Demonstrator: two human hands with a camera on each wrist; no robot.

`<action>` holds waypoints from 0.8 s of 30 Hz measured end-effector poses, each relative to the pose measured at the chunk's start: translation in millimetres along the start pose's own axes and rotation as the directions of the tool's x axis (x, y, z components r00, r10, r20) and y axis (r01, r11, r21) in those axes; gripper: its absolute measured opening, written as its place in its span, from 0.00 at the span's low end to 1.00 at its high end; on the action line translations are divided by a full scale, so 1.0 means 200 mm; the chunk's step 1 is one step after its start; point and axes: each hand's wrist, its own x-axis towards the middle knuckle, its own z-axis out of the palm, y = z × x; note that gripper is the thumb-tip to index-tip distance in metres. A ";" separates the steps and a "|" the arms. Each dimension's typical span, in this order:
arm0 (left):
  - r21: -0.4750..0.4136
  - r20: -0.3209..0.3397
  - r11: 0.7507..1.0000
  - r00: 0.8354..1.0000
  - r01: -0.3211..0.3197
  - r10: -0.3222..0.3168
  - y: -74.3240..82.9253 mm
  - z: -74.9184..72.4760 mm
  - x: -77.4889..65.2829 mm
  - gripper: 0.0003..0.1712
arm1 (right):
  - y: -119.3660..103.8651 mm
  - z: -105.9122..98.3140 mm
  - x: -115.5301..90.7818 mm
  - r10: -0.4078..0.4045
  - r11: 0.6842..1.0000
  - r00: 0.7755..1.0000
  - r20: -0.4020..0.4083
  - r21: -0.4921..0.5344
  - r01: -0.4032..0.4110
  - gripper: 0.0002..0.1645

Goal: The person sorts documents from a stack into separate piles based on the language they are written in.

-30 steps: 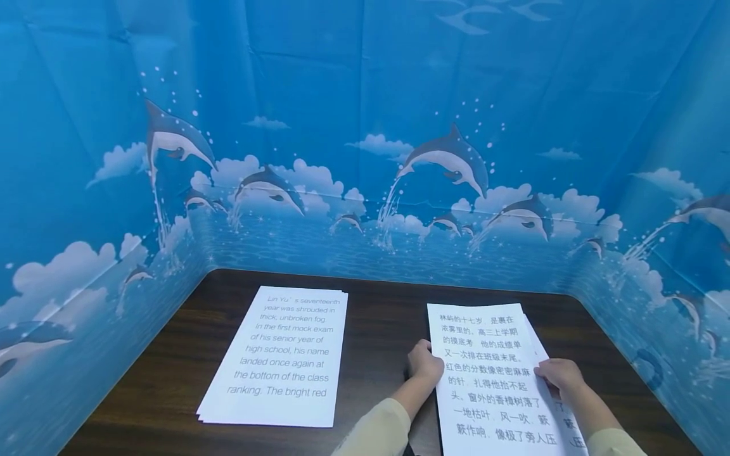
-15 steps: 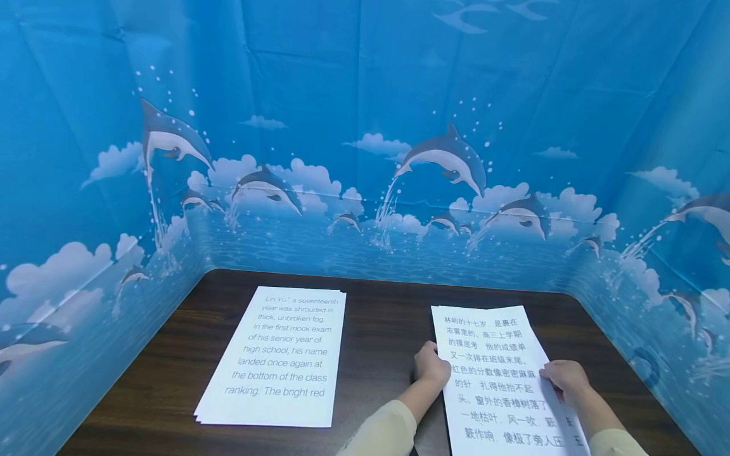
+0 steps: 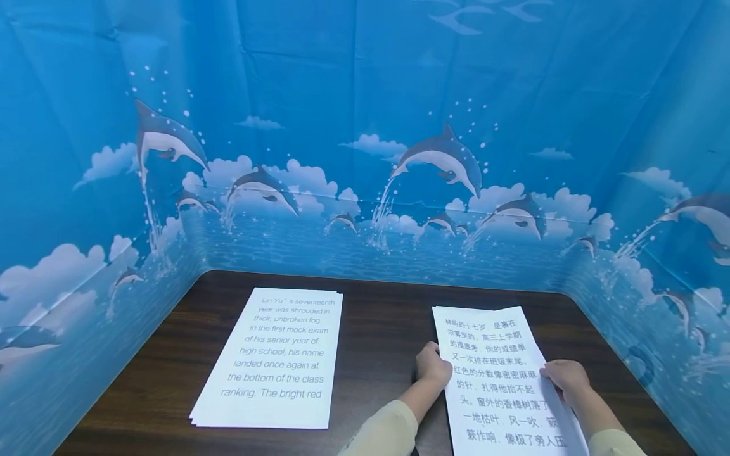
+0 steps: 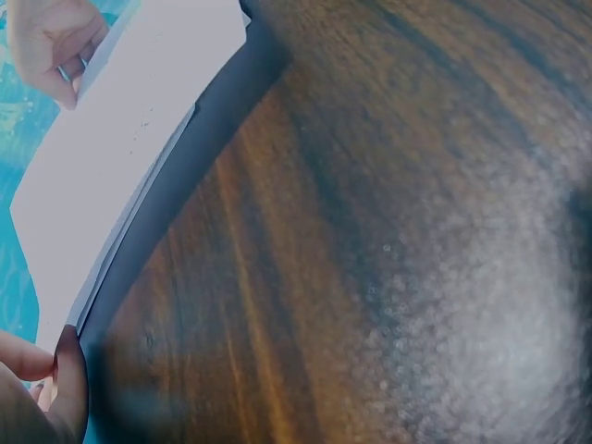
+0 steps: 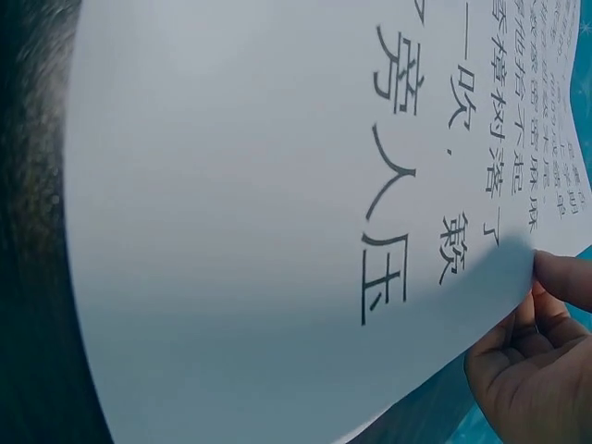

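Note:
Several sheets of white paper (image 3: 496, 380) printed with Chinese text are held between both hands at the right of the table. My left hand (image 3: 432, 366) pinches their left edge, and in the left wrist view the left hand (image 4: 37, 393) has thumb and finger on that edge. On the opposite side my right hand (image 3: 567, 378) pinches the right edge; the right wrist view has the right hand (image 5: 541, 347) with its thumb over the paper (image 5: 240, 203) and fingers underneath. The sheets bow slightly, and a dark shadow lies beside them on the wood. Their near end is cut off in the head view.
A second pile of white sheets (image 3: 274, 361) with English text lies at the left, its lower edges slightly uneven. The dark wooden table (image 3: 382, 335) is bordered by a blue dolphin-print curtain (image 3: 319, 158) at the back and sides.
The lower sheet that stuck out at the right now lies almost wholly under the top one. The top sheet and left hand have shifted slightly right. The right hand keeps its hold.

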 end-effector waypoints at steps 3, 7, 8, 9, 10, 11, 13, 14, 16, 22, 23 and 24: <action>0.005 0.011 1.000 1.000 0.001 -0.001 0.00 0.00 0.00 0.12 | 0.00 0.00 0.01 0.002 1.000 1.000 -0.008 0.008 -0.002 0.15; 0.032 0.016 0.999 1.000 -0.016 0.015 -0.01 0.00 0.01 0.12 | 0.02 0.01 0.04 -0.007 1.000 1.000 -0.024 0.012 0.007 0.16; 0.037 0.016 0.999 1.000 -0.021 0.020 -0.02 0.00 0.01 0.12 | 0.03 0.02 0.05 -0.010 1.000 1.000 -0.025 0.012 0.010 0.17; 0.039 0.016 0.999 1.000 -0.025 0.024 -0.02 0.00 0.01 0.12 | 0.03 0.02 0.06 -0.013 1.000 0.999 -0.029 0.009 0.013 0.17; 0.036 0.016 0.999 1.000 -0.026 0.025 -0.02 0.00 0.01 0.13 | 0.04 0.02 0.06 -0.016 1.000 0.999 -0.031 0.005 0.016 0.17; 0.034 0.015 0.999 1.000 -0.027 0.027 -0.02 -0.01 0.01 0.13 | 0.04 0.02 0.07 -0.019 1.000 0.999 -0.031 0.005 0.019 0.18; 0.021 0.015 1.000 1.000 -0.023 0.022 -0.02 -0.01 0.01 0.14 | 0.06 0.03 0.09 -0.016 1.000 0.999 -0.039 0.004 0.016 0.18; 0.016 0.014 1.000 1.000 -0.021 0.021 -0.03 -0.01 0.01 0.14 | 0.06 0.03 0.09 -0.015 1.000 0.999 -0.042 0.004 0.015 0.18; 0.006 0.011 1.000 1.000 -0.021 0.021 -0.03 -0.01 0.02 0.14 | 0.06 0.03 0.10 -0.008 1.000 0.999 -0.051 0.008 0.008 0.18; -0.019 0.013 0.999 0.999 -0.033 0.034 -0.03 0.00 0.02 0.15 | 0.07 0.02 0.11 0.025 1.000 0.998 -0.063 -0.006 -0.025 0.20; -0.022 0.013 0.999 0.999 -0.038 0.038 -0.03 0.00 0.02 0.15 | 0.07 0.02 0.11 0.029 1.000 0.998 -0.062 -0.009 -0.029 0.20; -0.024 0.011 0.999 0.999 -0.039 0.039 -0.03 0.01 0.02 0.15 | 0.07 0.01 0.11 0.033 0.999 0.998 -0.058 -0.013 -0.034 0.20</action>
